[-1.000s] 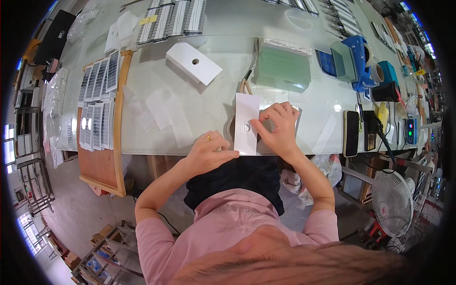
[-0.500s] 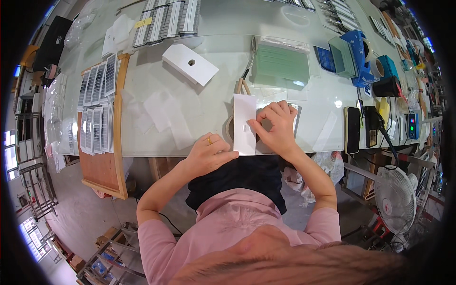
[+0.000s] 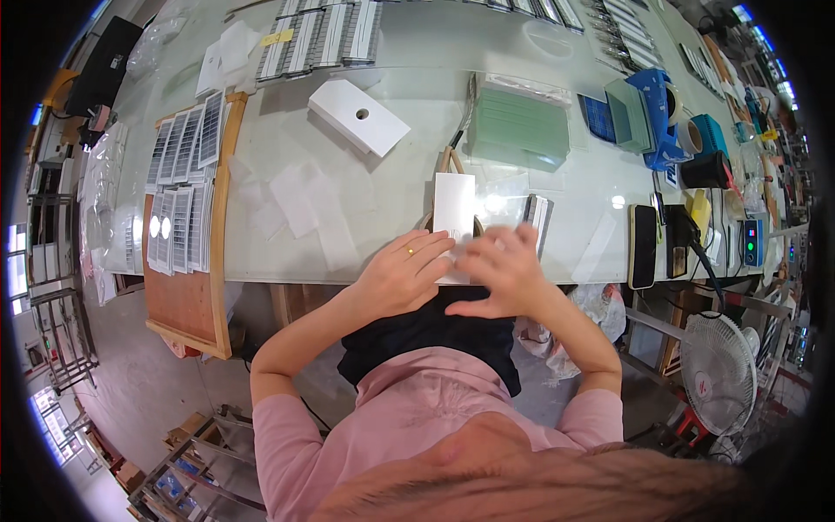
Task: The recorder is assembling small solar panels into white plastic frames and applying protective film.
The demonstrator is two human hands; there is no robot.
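Both our hands on the white card at the table's near edge

Our left hand has moved up from the table edge onto the white card, fingers pressed together flat; our right hand has lifted off it, fingers loosely spread, pinching nothing; the card looks ready for handling, beside the green sheet stack

Bright, even overhead light. Small glare spots on the glossy desk beside the white card, more on the packets at far left. Soft shadow under the desk edge. Right hand motion-blurred; left hand sharper. Strong fisheye bend toward the rim, black vignette in the corners. Hair at the lower edge out of focus.
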